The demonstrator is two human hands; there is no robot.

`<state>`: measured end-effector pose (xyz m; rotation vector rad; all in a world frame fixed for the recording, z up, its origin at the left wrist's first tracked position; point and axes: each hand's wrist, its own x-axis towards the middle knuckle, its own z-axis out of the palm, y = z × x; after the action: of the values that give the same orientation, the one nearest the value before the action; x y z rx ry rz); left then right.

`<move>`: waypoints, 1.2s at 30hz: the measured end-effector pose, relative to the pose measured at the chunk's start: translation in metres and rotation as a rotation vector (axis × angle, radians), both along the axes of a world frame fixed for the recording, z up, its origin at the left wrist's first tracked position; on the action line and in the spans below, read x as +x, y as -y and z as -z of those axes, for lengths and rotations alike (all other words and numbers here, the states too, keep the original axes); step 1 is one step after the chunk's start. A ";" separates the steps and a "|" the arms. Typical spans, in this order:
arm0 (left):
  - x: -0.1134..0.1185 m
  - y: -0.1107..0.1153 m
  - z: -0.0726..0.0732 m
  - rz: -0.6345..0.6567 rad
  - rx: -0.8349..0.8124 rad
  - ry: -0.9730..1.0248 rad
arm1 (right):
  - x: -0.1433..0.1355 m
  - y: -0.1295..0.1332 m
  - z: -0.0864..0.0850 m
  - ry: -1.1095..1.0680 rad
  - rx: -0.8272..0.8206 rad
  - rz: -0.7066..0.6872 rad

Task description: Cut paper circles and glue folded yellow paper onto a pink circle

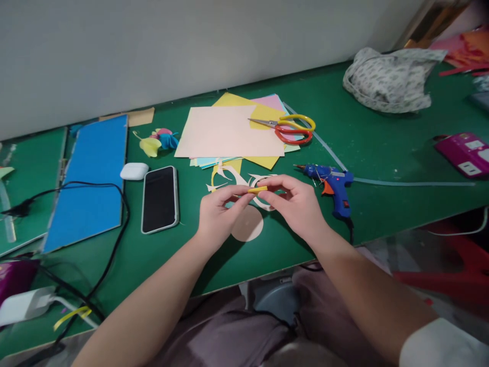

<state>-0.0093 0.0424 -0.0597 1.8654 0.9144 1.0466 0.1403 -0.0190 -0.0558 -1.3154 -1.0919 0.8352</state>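
Clamps narrow yellow paper strip (257, 189) in fingers of left hand (214, 214) and right hand (300, 205), above green worktop (393, 148). Could crease it through uneven pressure, or risk burns by brushing blue plastic glue gun (336, 184), if hot.

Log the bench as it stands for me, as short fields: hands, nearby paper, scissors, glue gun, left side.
Hands: left hand and right hand both pinch a small yellow piece
Nearby paper: pale disc on the table; curved offcuts and stacked sheets beyond
Scissors: yellow-and-red-handled scissors, lying on the stack, blades together
Glue gun: blue glue gun, right of the right hand, nozzle pointing left
Left side: smartphone, screen dark; white earbud case beside it
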 end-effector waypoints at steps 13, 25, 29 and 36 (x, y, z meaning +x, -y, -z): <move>-0.006 0.002 -0.003 0.045 0.514 -0.062 | -0.004 0.005 -0.001 0.425 0.342 0.059; -0.003 0.002 -0.001 -0.044 -0.002 0.112 | -0.003 0.006 -0.005 0.085 0.142 0.060; -0.001 -0.002 0.002 -0.023 -0.178 0.242 | -0.002 0.005 -0.004 0.056 0.124 0.027; -0.001 -0.003 0.002 -0.027 -0.156 0.236 | -0.002 0.005 -0.003 0.280 0.254 0.099</move>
<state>-0.0098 0.0451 -0.0612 1.5684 0.8583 1.1501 0.1385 -0.0241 -0.0527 -1.2823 -1.2935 0.4296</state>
